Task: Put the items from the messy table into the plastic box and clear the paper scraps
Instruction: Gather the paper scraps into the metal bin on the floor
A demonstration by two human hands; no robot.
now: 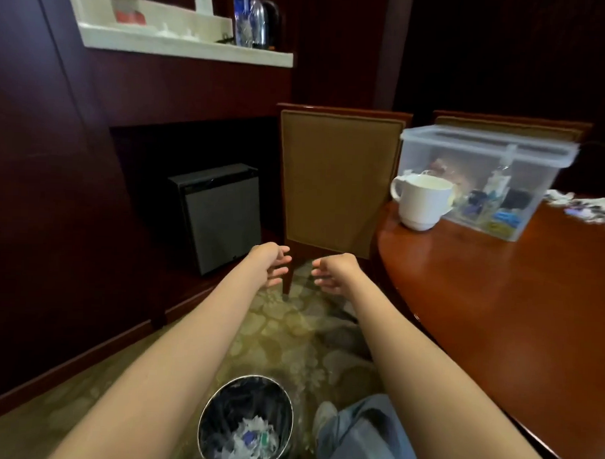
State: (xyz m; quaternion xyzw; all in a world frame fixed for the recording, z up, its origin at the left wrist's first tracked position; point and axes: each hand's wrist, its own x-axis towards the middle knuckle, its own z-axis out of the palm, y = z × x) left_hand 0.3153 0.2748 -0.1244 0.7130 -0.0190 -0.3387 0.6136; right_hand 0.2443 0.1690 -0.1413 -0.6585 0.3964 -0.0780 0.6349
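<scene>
My left hand [270, 266] and right hand [334, 273] hang over the carpet, fingers loosely apart, holding nothing. The lidded plastic box [549, 179] stands at the bench's [497, 304] far edge, a white cup [420, 206] just beside it. Paper scraps [583, 208] lie to its right, with more in the bin [203, 425].

Single head-worn wide-angle camera is looking forward and down, taking in the bin [254, 392] close below and the table [497, 304] at right.

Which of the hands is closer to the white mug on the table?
Right. The right hand hangs open below and left of the white mug; the left hand is farther left, beside the right.
</scene>
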